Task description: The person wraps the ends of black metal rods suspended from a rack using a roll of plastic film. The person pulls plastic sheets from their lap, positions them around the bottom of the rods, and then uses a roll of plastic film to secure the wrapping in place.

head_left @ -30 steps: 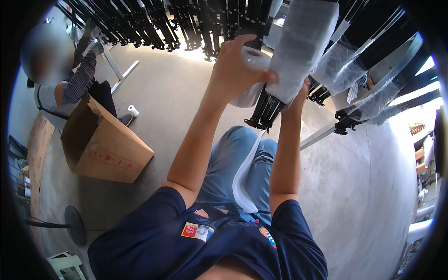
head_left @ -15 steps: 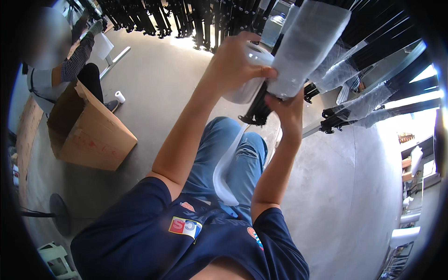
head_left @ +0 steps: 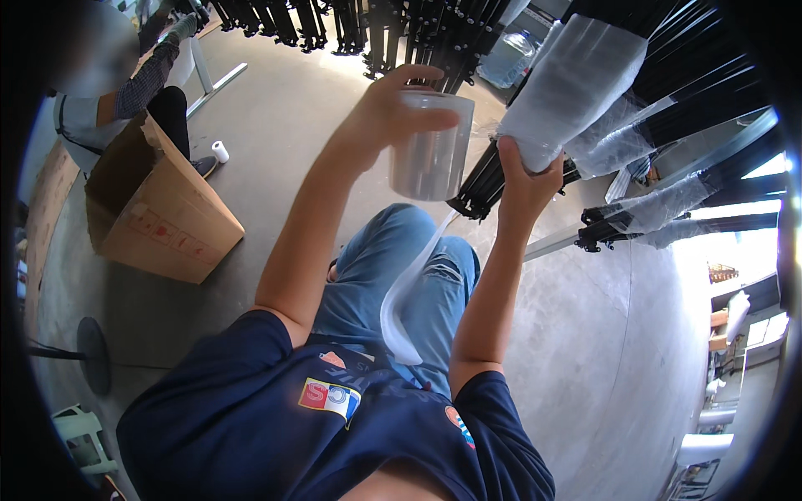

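My left hand (head_left: 374, 121) is closed around a roll of clear plastic film (head_left: 428, 163), thumb and fingers near its upper end. To the right, my right hand (head_left: 530, 182) grips the lower end of a white film wrapping (head_left: 578, 79) around a bundle of black bars. The bundle's dark ends (head_left: 478, 194) stick out below the wrapping, between the roll and my right hand. The roll is apart from the wrapping at this moment. A loose strip of pale film (head_left: 396, 305) hangs from near the bar ends over my jeans.
More black bars (head_left: 393, 33) stand in rows ahead, and film-wrapped bundles (head_left: 652, 196) reach in from the right. An open cardboard box (head_left: 171, 221) stands at left beside a seated person (head_left: 88, 117). A water jug (head_left: 508, 60) is behind the bundle; a small white roll (head_left: 220, 151) lies on the floor.
The roll has moved down and left, away from the wrapped bundle, with my left hand around it. My right hand has shifted slightly right along with the wrapping it holds.
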`<action>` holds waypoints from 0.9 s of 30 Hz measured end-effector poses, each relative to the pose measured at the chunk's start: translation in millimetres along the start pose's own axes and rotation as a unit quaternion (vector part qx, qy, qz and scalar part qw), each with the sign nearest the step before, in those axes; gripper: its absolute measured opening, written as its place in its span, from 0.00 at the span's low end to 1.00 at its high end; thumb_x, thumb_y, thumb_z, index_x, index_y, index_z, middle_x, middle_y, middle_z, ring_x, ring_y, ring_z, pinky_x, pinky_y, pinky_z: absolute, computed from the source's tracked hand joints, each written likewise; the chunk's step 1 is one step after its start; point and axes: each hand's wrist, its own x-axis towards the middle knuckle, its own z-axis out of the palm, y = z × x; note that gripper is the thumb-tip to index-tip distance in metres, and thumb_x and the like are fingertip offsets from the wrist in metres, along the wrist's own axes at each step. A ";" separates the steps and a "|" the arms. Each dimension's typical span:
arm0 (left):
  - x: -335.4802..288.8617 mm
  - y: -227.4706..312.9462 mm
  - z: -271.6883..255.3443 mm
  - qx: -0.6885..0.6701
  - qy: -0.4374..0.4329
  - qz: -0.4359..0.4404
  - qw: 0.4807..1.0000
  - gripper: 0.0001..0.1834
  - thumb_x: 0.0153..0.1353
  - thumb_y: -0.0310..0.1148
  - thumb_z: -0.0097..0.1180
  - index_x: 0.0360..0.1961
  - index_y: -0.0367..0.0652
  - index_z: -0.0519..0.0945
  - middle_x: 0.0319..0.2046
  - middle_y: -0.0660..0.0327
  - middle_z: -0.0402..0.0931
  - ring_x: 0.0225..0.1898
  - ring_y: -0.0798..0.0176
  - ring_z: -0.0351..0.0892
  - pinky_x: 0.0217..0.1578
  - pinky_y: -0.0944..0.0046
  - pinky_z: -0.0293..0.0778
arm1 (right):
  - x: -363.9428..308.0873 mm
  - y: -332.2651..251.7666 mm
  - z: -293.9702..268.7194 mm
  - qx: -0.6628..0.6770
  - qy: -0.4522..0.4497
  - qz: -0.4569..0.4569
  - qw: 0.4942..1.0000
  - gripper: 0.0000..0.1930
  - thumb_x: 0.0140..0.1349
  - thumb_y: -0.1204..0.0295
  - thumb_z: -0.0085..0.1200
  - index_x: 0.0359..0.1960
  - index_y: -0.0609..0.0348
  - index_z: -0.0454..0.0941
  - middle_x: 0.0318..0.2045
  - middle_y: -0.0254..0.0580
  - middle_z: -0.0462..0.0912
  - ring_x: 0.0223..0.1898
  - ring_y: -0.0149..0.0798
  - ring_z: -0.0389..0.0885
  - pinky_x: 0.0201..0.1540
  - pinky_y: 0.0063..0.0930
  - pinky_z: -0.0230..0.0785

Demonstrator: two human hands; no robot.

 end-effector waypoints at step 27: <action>-45.1 13.8 154.8 0.037 0.229 0.347 0.908 0.30 0.31 0.39 0.69 0.38 0.48 0.68 0.49 0.51 0.57 0.50 0.48 0.60 0.40 0.55 0.63 | -36.4 38.0 -15.9 0.470 0.016 0.118 0.875 0.27 0.45 0.59 0.55 0.46 0.57 0.62 0.43 0.39 0.66 0.45 0.36 0.63 0.47 0.29 0.55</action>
